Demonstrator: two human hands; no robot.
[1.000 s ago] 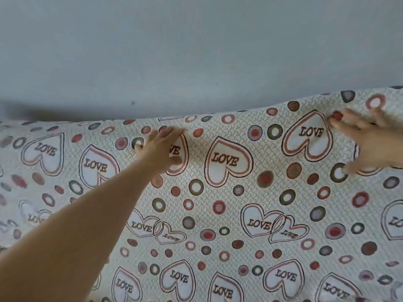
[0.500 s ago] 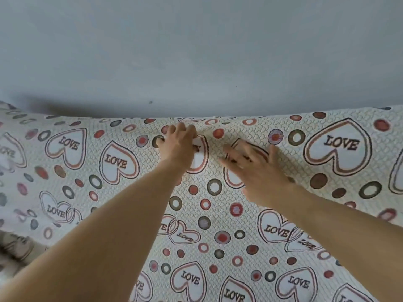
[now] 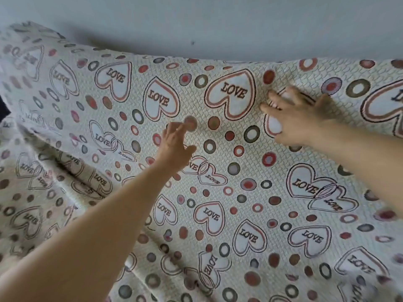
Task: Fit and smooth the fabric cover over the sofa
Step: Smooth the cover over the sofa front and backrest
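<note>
Cover look: the fabric cover (image 3: 250,192) is cream and quilted, printed with hearts that read "LOVE" and with red, brown and grey rings.
Cover state: spread over the sofa, which is hidden under it.
Surface: mostly smooth just below the wall (image 3: 218,22); folded and creased farther from the wall, at the left.
Top edge: runs along the wall.

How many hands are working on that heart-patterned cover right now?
2. The left hand reaches over the middle of the cover; the right hand lies spread on it, upper right. None seem hidden.
</note>
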